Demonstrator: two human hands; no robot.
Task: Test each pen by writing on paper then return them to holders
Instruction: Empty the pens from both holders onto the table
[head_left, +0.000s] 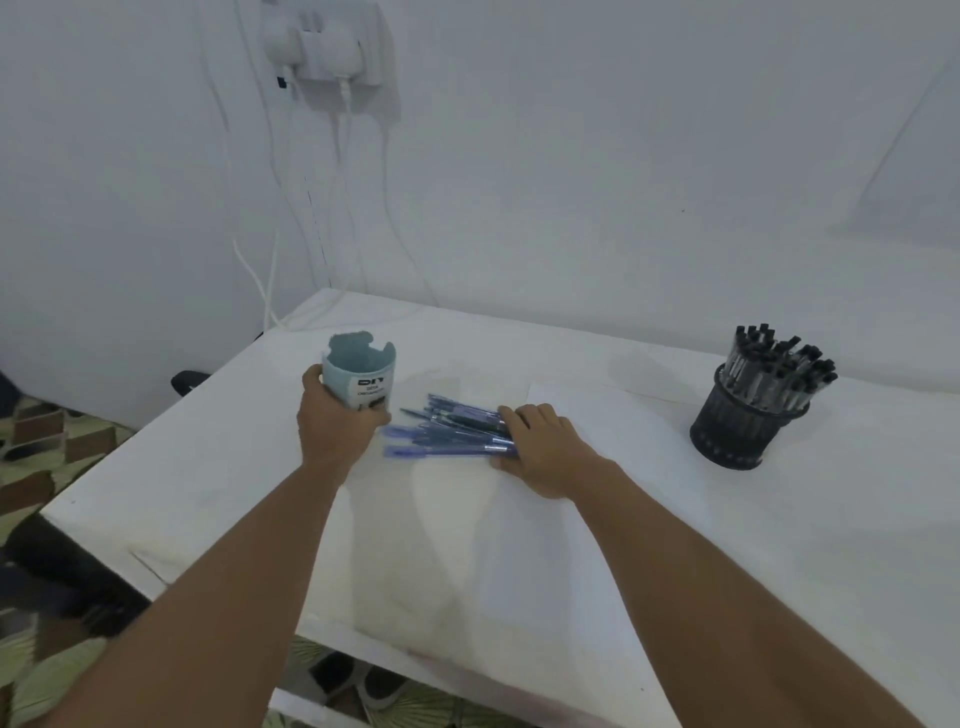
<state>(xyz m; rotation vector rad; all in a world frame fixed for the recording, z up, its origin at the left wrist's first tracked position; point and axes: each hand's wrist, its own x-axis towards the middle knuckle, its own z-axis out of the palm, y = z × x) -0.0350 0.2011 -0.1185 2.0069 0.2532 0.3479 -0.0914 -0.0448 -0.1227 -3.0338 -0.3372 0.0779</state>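
a: your left hand grips the cup, fingers curled round its lower half. pale blue cup, dark print on the front, notched rim. it tilts a bit toward you, mouth facing up and away. can't see anything inside.

b: and the right hand?

a: palm down on the right end of the blue pens, fingers bent over them. looks like you're gathering or pinning the bunch, but i can't tell if you're really gripping or just pressing. thumb is hidden.

b: where are the pens exactly?

a: lying flat in a loose pile on the table, between your two hands, just right of the cup. they run left to right, fanned at the left end. the picture is blurred there, so no count.

b: paper?

a: a white sheet lies under and right of your right hand, hard to pick out from the white table. its far edge shows near the middle.

b: other holder?

a: black holder at the far right, upright, packed with black-capped pens leaning outward. well apart from both hands.

b: anything else?

a: a wall socket at the far left with white cables hanging down to the table's far left corner. patterned floor on the left, shoes under the near edge.
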